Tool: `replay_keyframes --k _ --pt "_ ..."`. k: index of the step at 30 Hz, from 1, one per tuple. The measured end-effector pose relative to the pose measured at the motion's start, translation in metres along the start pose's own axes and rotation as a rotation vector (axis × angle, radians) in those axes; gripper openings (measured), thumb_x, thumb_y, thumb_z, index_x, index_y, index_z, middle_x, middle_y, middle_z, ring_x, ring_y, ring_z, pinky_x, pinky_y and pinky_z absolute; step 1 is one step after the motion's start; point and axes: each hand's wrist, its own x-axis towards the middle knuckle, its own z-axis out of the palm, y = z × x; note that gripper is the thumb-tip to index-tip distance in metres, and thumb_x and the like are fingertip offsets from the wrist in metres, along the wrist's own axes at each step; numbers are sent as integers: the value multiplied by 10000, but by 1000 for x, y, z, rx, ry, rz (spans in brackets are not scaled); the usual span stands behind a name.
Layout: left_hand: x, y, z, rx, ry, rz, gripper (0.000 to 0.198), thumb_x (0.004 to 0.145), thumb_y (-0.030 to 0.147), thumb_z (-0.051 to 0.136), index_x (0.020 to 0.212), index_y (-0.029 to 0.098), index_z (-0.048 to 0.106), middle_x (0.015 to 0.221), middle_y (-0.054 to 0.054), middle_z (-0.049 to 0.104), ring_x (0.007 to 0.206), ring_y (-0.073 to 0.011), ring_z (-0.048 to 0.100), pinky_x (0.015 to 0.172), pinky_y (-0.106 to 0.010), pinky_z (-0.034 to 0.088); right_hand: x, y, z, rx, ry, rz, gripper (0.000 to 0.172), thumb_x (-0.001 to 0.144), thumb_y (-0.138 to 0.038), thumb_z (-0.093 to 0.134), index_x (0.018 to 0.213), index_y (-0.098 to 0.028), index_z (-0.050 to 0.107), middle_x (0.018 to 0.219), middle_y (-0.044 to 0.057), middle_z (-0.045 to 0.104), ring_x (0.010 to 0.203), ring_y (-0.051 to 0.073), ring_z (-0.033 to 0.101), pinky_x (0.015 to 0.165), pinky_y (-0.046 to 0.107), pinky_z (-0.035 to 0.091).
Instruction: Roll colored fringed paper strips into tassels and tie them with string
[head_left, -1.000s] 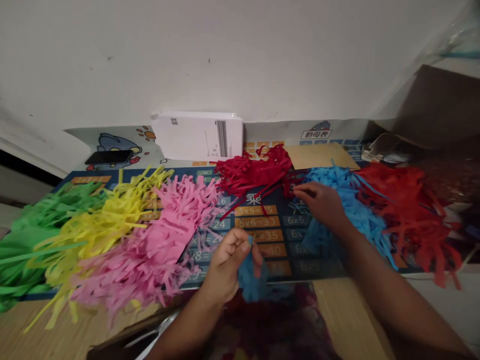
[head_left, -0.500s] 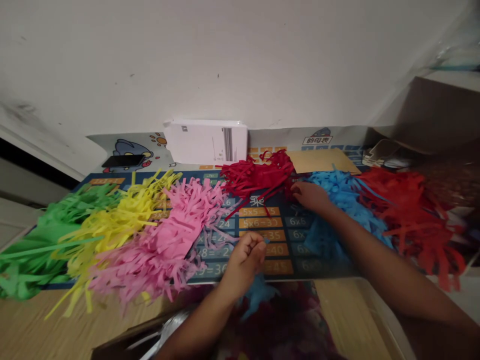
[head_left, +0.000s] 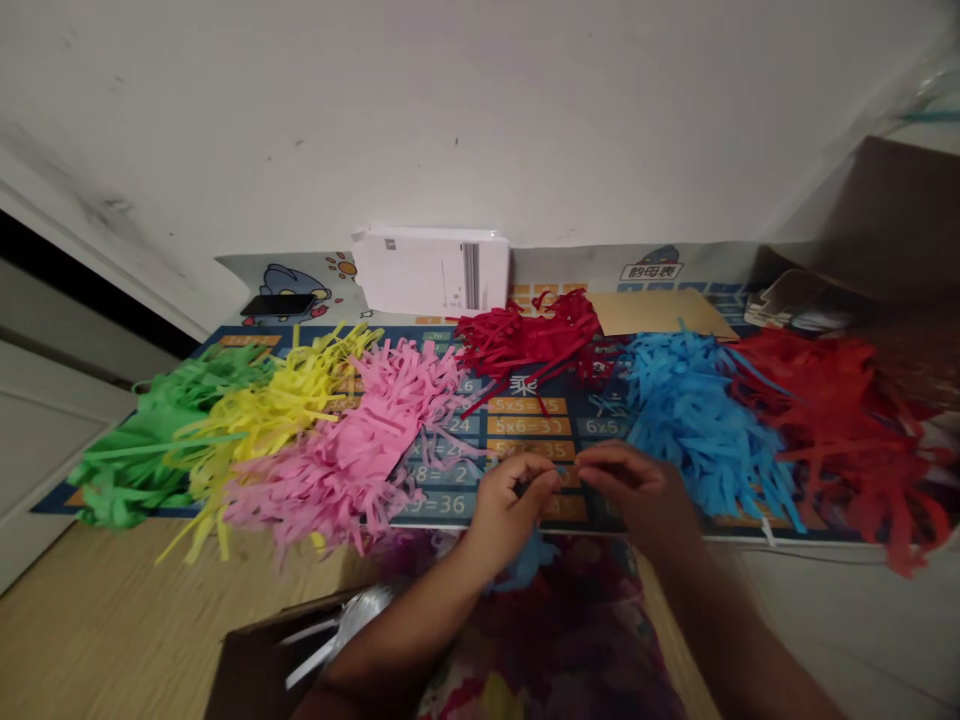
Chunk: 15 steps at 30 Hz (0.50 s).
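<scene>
My left hand [head_left: 517, 495] is closed in a pinch over the mat's front edge. Some blue paper strips [head_left: 531, 565] show just below it, above the lap, and seem to hang from this hand. My right hand [head_left: 630, 485] faces it, thumb and fingertips pinched close together; whatever they hold is too small to make out. The two sets of fingertips nearly meet. Right of my right hand lies a heap of blue fringed paper [head_left: 697, 420]. Dark red fringed paper [head_left: 536, 335] rests beyond both hands, and pink fringed paper [head_left: 375, 440] to the left.
Yellow [head_left: 281, 400] and green fringed paper [head_left: 172, 420] lie farther left, red fringed paper [head_left: 832, 420] at right. Against the wall are a white packet [head_left: 427, 270] and a phone [head_left: 279, 304]. A tan sheet [head_left: 660, 313] lies behind. An open box [head_left: 255, 650] stands below the table.
My right hand has left the edge of the blue heap and come toward me, up to my left hand. My left hand stays pinched. The view has shifted slightly.
</scene>
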Motion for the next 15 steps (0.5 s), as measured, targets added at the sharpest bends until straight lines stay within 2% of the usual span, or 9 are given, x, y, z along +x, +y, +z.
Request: replay_keyframes --k 2,4,8,11,15 --pt "-2 2 0 152 7 104 262 903 412 634 827 165 675 618 9 609 499 -94 500 505 -216 403 -21 11 18 148 61 89 182 726 -391 809 855 -267 775 844 24 743 805 210 677 771 351 546" --pt "-3 4 -1 288 0 218 218 914 347 628 809 172 703 677 -21 670 581 -124 572 582 -238 458 -30 21 27 221 106 149 225 710 -381 825 898 -267 775 834 23 744 798 209 683 776 360 552" --pt "-5 5 -5 440 -17 367 163 918 290 629 832 193 728 792 -50 741 751 -172 671 730 -277 525 -31 26 28 177 138 170 260 695 -386 835 909 -250 773 829 31 744 795 214 683 768 362 555" --pt "-6 3 -11 434 -11 345 106 897 286 662 917 192 707 848 -52 751 791 -175 697 750 -272 545 -31 19 25 133 114 171 240 689 -392 834 873 -250 772 848 32 752 804 214 688 775 353 557" --pt "-6 4 -20 338 -110 224 206 832 321 755 963 175 692 831 -46 755 743 -164 711 698 -244 547 -34 15 23 150 -28 291 200 706 -413 807 822 -254 777 830 43 756 750 222 694 659 323 557"
